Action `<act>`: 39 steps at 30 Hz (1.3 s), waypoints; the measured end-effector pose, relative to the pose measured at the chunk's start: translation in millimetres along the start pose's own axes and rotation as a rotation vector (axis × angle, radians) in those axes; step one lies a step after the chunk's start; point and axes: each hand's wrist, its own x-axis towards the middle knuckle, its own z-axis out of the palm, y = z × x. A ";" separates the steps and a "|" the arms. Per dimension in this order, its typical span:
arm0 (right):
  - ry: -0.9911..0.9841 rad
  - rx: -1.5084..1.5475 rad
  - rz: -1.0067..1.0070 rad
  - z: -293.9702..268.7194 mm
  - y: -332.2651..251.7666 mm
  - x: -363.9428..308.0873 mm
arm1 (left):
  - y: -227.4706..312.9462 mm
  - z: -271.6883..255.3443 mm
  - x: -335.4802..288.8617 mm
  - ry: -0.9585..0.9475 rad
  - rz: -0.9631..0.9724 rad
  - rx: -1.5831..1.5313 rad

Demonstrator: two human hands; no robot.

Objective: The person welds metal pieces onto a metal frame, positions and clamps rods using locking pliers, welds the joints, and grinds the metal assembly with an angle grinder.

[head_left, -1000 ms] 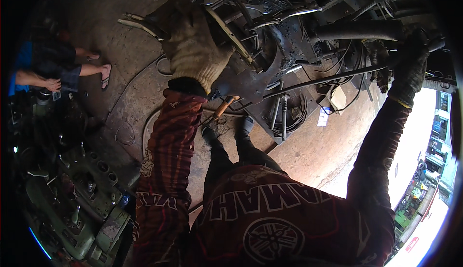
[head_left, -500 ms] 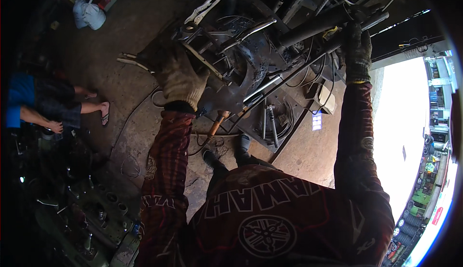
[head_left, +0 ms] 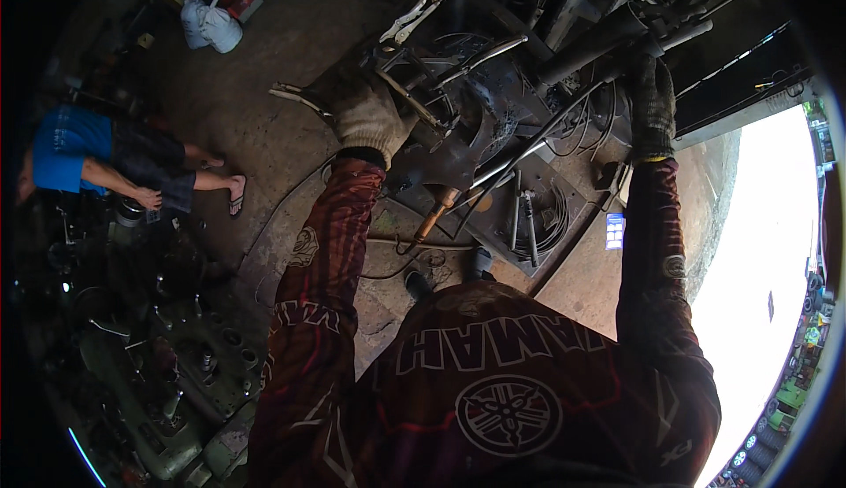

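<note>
My left hand (head_left: 368, 120), in a knitted work glove, reaches over the near left side of a dark metal workpiece (head_left: 476, 140). Its fingers curl away from view among locking clamps, so what they grip is hidden. Clamp handles (head_left: 300, 98) stick out left of the glove, and another locking clamp (head_left: 412, 18) rises beyond it. At the right, my gloved right hand (head_left: 653, 105) is closed round a dark metal bar (head_left: 573, 99) near a thick pipe (head_left: 595, 43). A torch-like tool with an orange-brown handle (head_left: 432, 222) hangs at the workpiece's near edge.
Coiled cable (head_left: 553, 224) and metal rods lie on a low plate (head_left: 502, 224) below. A hose (head_left: 282, 197) crosses the floor. Another person in a blue shirt (head_left: 75, 149) bends over at the left, beside dark machinery (head_left: 141, 373). White sacks (head_left: 211, 25) stand farther back.
The whole view has shifted, so the bench and both hands sit differently in the picture. My hands keep about the same places on the metalwork. The other person shows more fully.
</note>
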 end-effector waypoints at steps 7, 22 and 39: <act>0.067 0.492 0.133 9.9 80.7 -83.2 | 0.6 -0.2 -7.0 -0.018 -0.002 0.026; -0.815 -0.378 0.215 -12.2 233.5 -341.7 | 20.3 -24.1 -43.3 0.006 0.034 -0.164; -1.078 -0.478 0.187 44.2 342.1 -295.8 | -8.5 20.2 -321.4 -0.551 -0.289 -0.597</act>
